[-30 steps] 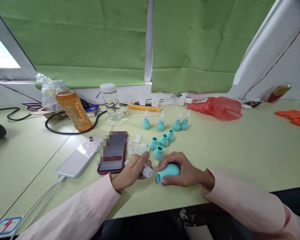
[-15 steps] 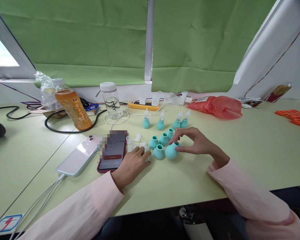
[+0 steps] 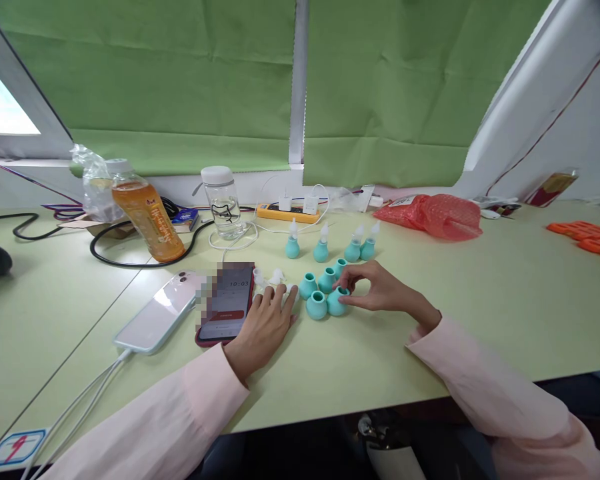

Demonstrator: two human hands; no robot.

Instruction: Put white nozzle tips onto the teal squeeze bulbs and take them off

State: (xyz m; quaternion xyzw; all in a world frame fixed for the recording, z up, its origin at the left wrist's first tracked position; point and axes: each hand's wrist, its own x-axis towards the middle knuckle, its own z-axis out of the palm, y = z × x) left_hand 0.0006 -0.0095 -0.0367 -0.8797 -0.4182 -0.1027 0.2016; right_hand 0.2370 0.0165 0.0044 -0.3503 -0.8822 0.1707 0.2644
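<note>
My right hand (image 3: 367,287) pinches the neck of a teal squeeze bulb (image 3: 338,303) between thumb and fingers. The bulb stands upright on the table, against or very close to another open-necked teal bulb (image 3: 317,307). Several more open bulbs (image 3: 308,286) are grouped just behind. My left hand (image 3: 269,327) lies palm down with its fingers apart, over small translucent white tips (image 3: 277,277) that it partly hides. Farther back, several teal bulbs fitted with clear pointed nozzles (image 3: 321,244) stand in a loose row.
A dark-screened phone (image 3: 227,300) lies left of my left hand, beside a pale phone (image 3: 155,313) with a white cable. Behind are a tilted orange drink bottle (image 3: 147,220), a clear water bottle (image 3: 223,207), a yellow power strip (image 3: 287,213) and red bubble wrap (image 3: 430,217).
My right hand has shifted slightly left and away from me, bringing the bulb nearer the group. My left hand's fingers have stretched out farther over the white tips.
</note>
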